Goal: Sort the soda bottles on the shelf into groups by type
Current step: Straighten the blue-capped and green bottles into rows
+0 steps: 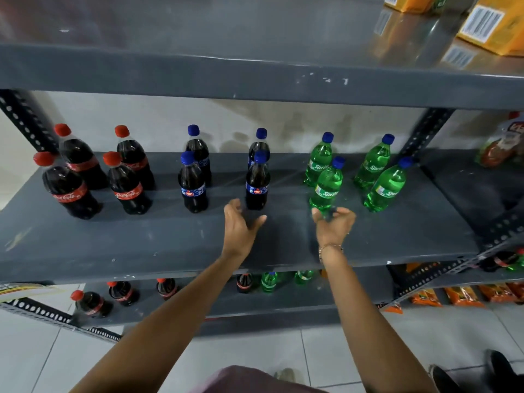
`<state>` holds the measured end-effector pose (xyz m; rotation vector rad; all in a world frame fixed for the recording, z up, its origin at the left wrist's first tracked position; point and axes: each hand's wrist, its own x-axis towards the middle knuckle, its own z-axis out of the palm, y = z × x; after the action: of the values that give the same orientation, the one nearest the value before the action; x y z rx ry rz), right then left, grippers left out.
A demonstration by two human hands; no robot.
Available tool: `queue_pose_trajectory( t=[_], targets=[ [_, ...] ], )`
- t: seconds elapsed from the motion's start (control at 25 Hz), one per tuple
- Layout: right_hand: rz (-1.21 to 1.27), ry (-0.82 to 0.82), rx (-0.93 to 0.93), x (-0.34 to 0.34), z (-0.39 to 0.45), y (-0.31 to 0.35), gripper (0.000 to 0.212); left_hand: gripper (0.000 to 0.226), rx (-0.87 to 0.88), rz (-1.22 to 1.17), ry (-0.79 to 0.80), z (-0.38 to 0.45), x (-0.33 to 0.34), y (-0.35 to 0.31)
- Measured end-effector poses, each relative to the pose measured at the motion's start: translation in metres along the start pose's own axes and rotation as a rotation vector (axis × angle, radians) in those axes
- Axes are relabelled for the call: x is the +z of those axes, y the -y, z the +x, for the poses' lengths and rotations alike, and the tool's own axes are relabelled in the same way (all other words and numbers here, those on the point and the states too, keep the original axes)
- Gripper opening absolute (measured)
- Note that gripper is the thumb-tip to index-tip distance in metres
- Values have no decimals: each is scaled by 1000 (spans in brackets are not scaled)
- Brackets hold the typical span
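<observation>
On the grey middle shelf [141, 245] stand three groups of bottles. Several red-capped Coca-Cola bottles [124, 185] are at the left, several blue-capped dark cola bottles [256, 184] in the middle, and several green Sprite bottles [326, 185] at the right. My left hand [241, 225] hovers open just in front of the nearest dark cola bottle, not touching it. My right hand [334, 225] is at the base of the nearest Sprite bottle with its fingers curled around the bottom; whether they grip it is unclear.
An upper shelf [255, 80] overhangs the bottles, with yellow boxes [493, 24] at its right. The lower shelf holds more cola and Sprite bottles [268, 282]. Snack packets [459, 296] sit on the neighbouring rack at the right. Perforated uprights [425, 131] frame the shelf.
</observation>
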<state>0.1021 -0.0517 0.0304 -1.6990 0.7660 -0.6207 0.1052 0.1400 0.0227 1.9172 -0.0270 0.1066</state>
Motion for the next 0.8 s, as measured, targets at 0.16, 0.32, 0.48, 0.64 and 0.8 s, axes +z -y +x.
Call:
queue_pose_trajectory(
  t=[0.16,0.32,0.48,0.64,0.8],
  targets=[
    [-185,412,-61,-27,45,3,78,95,-59,-14,-34,22,26,-10],
    [-223,468,-96,-24,53,4,61,60,-13,44,-143,32,33,-4],
    [-247,474,-106,-20,61,4,55,52,-28,62,-177,31,37,3],
    [-270,518,-145,-18,65,6,48,55,-34,60,-167,32,38,-2],
    [-203,605,-140,-25,69,7,49,49,-19,76,-309,16,40,-5]
  ],
)
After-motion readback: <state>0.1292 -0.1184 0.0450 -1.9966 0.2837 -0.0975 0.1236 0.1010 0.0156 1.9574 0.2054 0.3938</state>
